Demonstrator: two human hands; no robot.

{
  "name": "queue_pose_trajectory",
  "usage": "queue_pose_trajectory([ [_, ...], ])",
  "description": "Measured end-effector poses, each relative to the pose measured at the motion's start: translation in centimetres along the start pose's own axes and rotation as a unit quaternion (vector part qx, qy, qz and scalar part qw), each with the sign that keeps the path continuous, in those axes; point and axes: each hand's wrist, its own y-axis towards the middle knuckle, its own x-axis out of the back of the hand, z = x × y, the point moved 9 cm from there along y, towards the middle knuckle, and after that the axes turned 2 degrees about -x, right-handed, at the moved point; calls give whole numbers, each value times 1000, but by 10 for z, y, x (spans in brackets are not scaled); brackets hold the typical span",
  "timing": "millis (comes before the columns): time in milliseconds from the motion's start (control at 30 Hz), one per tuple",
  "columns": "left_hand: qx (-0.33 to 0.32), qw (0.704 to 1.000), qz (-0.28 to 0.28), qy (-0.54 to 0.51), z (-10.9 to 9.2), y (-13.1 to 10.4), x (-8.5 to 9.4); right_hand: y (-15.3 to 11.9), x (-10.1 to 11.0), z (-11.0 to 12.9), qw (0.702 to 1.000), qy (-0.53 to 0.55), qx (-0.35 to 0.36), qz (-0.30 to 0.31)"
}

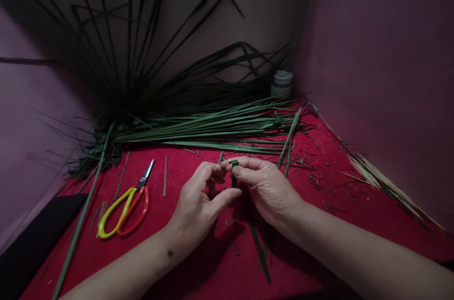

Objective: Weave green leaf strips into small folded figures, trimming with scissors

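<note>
A narrow green leaf strip [234, 163] is bent over at the fingertips of both hands, above the red cloth. My right hand [269, 186] pinches it between thumb and forefinger. Close beside it on the left, my left hand [202, 196] has its fingers curled and its thumb against the strip's lower part; its fingertips are partly hidden. Below the hands, a longer piece of green leaf [260, 253] slants down over the cloth; whether it joins the held strip I cannot tell. Scissors [126, 210] with one yellow and one red handle lie left of my left hand.
Long green leaves [205, 125] lie in a bundle across the back of the red cloth [312, 252]. Dark fronds fan up the wall behind. A lidded white container [282, 84] stands at the back. Pale thin sticks [383, 181] lie at right, a black object [39, 243] at left.
</note>
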Motion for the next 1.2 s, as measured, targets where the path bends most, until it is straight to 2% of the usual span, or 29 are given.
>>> queue_pose_trajectory([
  [100, -68, 997, 38, -4, -6, 0, -8, -1, -2, -2, 1000, 13, -6, 13],
  [200, -134, 991, 21, -1, -8, -1, -3, 0, -3, -5, 998, 45, -36, 25],
  [267, -156, 988, 21, 6, -10, 0, -1, 1, -2, -4, 996, 72, -44, 25],
  [333, -137, 990, 41, -5, -9, 2, -3, 3, 0, -2, 995, 85, -44, 22],
  [467, -54, 996, 60, -43, -3, 4, -5, 5, 4, -2, 996, 73, -49, 21],
  [533, -67, 996, 47, -34, -6, 2, -4, 5, 4, -4, 996, 67, -51, 23],
  [600, -116, 993, 24, 1, -13, 0, -2, 4, 3, -7, 996, 68, -54, 26],
  [867, -292, 943, -10, 159, -34, -11, -2, 1, 3, -9, 992, 99, -74, 11],
  [1033, -334, 901, -22, 276, -31, -9, 4, -4, 7, -19, 990, 67, -124, -8],
  [1133, -372, 881, -28, 292, -32, -10, 10, -8, 11, -25, 987, 32, -159, -15],
  [1200, -389, 874, -30, 292, -33, -12, 14, -10, 9, -28, 983, 24, -180, 5],
])
